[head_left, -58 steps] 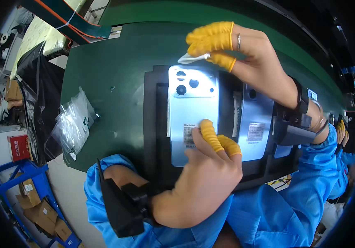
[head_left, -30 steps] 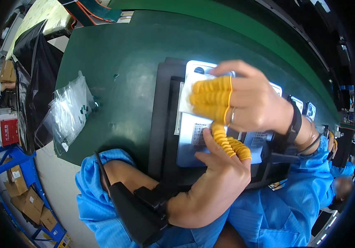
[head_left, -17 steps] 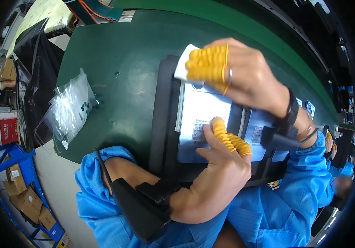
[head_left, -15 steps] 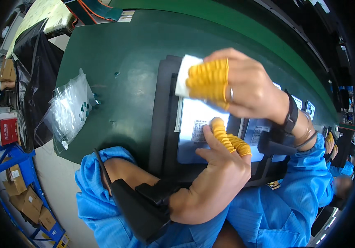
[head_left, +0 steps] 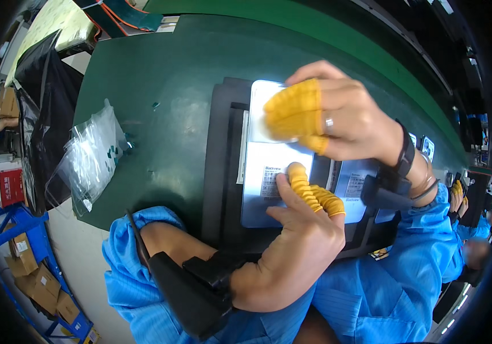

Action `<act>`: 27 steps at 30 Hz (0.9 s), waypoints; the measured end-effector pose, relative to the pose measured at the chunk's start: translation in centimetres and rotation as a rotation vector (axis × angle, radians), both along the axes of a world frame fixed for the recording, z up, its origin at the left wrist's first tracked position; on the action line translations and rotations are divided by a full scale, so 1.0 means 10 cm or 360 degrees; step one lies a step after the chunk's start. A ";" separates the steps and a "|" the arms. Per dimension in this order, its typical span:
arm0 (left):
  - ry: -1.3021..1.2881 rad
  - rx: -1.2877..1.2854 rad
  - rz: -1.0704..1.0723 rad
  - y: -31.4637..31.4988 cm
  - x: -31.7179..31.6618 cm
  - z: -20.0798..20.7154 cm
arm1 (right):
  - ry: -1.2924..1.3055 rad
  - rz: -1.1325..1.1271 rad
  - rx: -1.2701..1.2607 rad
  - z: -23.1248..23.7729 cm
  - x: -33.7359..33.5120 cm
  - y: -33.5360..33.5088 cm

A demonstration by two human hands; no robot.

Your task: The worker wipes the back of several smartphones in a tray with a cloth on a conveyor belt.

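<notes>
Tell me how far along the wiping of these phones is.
Midway on the first: the right hand presses a white cloth on the pale blue phone, the left hand steadying it. The second phone in the black tray lies untouched.

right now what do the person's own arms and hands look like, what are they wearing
Both arms are in bright blue sleeves, the left sleeve pushed up the forearm. Each wrist carries a black strap with a boxy black device: left, right. The left hand and right hand wear ribbed yellow finger cots on several fingertips, the rest bare. The right hand also has a silver ring.
</notes>
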State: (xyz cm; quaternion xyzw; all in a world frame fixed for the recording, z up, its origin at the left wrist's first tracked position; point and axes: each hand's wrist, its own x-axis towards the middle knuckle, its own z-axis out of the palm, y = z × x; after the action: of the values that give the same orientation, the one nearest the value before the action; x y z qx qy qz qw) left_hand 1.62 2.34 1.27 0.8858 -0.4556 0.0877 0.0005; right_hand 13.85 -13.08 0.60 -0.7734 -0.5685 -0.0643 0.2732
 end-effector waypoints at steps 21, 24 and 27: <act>-0.0016 0.0065 0.0014 -0.03 0.00 -0.06 | 0.0049 -0.0446 -0.0063 0.20 -0.03 -0.33; 0.0020 0.0073 0.0027 -0.01 -0.03 -0.02 | -0.0092 -0.0590 0.0010 0.21 0.00 -0.15; 0.0048 0.0053 0.0040 -0.03 -0.01 -0.02 | -0.0118 -0.0550 -0.0073 0.03 -0.11 0.02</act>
State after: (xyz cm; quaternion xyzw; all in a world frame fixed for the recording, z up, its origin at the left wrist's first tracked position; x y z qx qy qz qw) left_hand 1.48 2.05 1.02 0.8926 -0.4459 0.0667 -0.0083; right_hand 12.78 -12.90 0.91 -0.8626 -0.4381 -0.1259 0.2192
